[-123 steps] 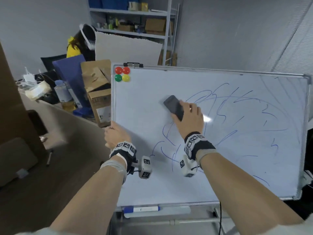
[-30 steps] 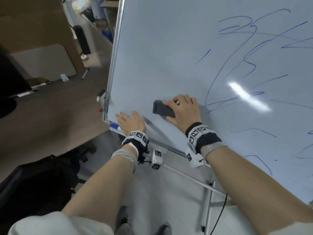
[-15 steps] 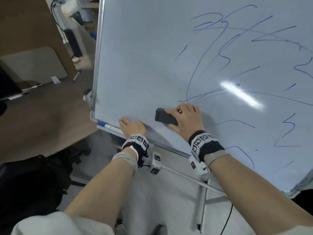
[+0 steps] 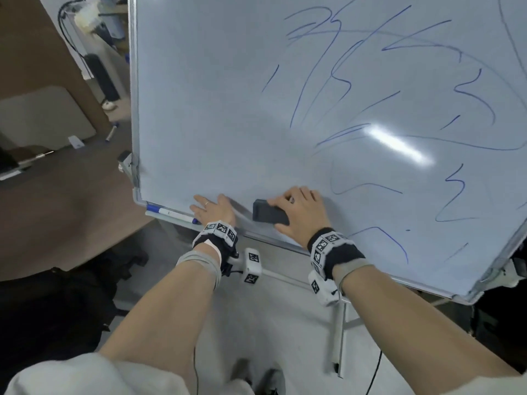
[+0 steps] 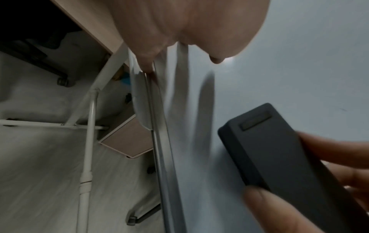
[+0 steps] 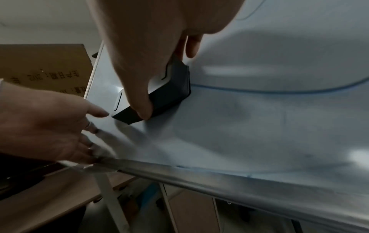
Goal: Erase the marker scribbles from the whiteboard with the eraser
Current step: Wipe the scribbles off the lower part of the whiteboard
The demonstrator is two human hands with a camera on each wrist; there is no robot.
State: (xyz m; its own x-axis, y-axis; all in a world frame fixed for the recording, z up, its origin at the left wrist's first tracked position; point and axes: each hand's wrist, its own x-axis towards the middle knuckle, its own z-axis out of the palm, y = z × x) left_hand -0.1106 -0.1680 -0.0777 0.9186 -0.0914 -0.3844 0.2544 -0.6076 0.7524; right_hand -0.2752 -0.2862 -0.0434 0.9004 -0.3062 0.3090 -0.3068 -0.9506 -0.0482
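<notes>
The whiteboard (image 4: 216, 89) fills the head view, tilted, with blue marker scribbles (image 4: 336, 69) over its middle and right. My right hand (image 4: 296, 212) grips the dark grey eraser (image 4: 268, 213) flat against the board near its bottom edge. In the right wrist view the eraser (image 6: 169, 93) sits under my thumb and fingers, with a blue line (image 6: 279, 90) beside it. My left hand (image 4: 212, 208) rests with straight fingers on the board's lower edge, left of the eraser (image 5: 279, 154).
A blue-capped marker (image 4: 168, 213) lies in the tray (image 4: 265, 238) under the board's lower left corner. The white stand legs (image 4: 339, 337) run below. A wooden desk (image 4: 57, 189) and a dark chair (image 4: 51, 306) stand to the left.
Over the last second the eraser and my right hand slid down toward the bottom edge, and the lower left scribbles have gone. My left hand stays on the lower edge.
</notes>
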